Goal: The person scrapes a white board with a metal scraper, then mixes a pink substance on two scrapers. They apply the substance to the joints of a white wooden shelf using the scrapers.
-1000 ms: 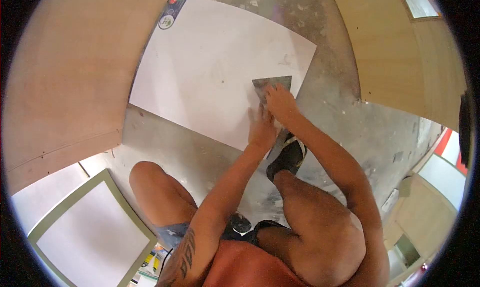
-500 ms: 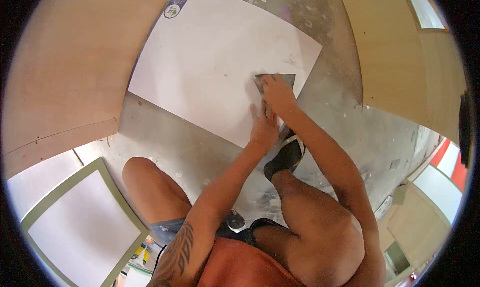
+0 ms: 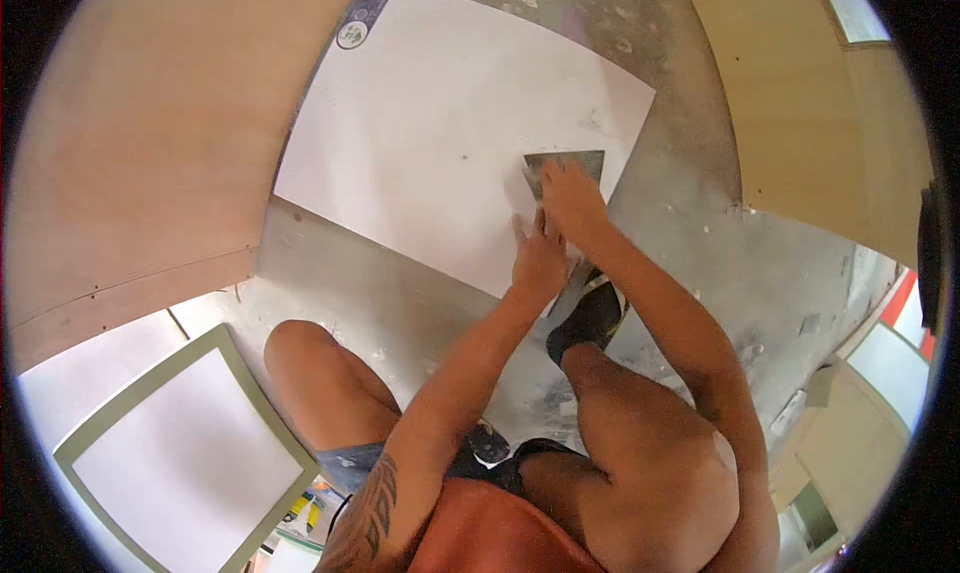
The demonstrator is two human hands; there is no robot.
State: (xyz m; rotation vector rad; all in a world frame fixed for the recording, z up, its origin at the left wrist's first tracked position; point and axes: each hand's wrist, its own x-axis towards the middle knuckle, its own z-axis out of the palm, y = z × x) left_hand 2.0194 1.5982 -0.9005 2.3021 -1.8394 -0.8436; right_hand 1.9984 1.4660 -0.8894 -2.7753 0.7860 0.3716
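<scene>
To the far left of the fingers, a large wooden panel (image 3: 180, 143) is standing beside the white board. Nearer the body on that side, a green-bordered panel (image 3: 195, 463) is lying well apart from the fingers. Beyond the fingers and to their left, a printed label (image 3: 362, 18) is marking the far corner of the white board (image 3: 430, 103), which is resting on the floor and extending beneath both sets of fingers.

The left hand (image 3: 540, 263) is resting at the near end of 1 gray plate (image 3: 586, 161). Its visible fingers are spreading apart; whether they are also gripping is hidden, so this cannot be told. The plate is lying on the board directly under the right fingers, widening away from the left hand. The right hand (image 3: 577, 201) is reaching across it, fingertips touching the upper face; their closure cannot be told.

Compared with 0.5 s earlier, the right fingertips are sitting farther from the plate's left edge, while the plate is keeping about the same place on the board. This is suggesting rubbing or pressing, with the left hand probably steadying.

Just nearer the body, 1 shod foot (image 3: 590, 318) is standing beside the board. To the far right, another wooden panel (image 3: 810, 123) is standing well apart from the fingers.
</scene>
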